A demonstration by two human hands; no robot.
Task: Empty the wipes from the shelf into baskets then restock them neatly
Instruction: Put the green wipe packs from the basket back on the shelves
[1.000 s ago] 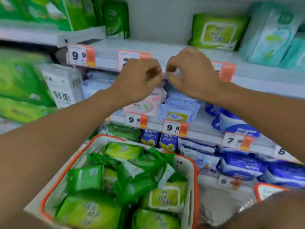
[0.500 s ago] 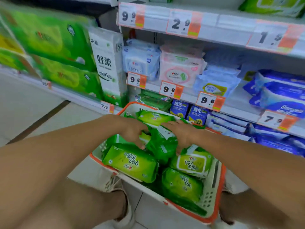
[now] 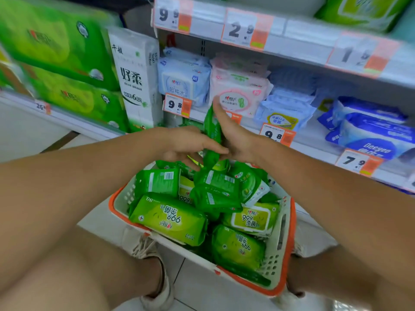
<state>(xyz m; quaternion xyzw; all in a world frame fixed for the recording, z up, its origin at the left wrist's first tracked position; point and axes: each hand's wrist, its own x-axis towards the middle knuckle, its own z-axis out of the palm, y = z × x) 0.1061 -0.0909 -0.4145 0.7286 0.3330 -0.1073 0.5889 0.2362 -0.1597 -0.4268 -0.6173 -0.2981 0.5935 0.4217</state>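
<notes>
Shop: price-tagged shelves (image 3: 298, 44) of wipes.

A green wipes pack (image 3: 211, 135) is held on edge between the left hand (image 3: 186, 144) and right hand (image 3: 233, 133) above a white, orange-rimmed basket (image 3: 285, 248) filled with green packs

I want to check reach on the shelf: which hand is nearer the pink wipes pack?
Right. The right hand has its fingertips up just below the pink wipes pack; the left hand sits lower and further left, above the basket.
</notes>
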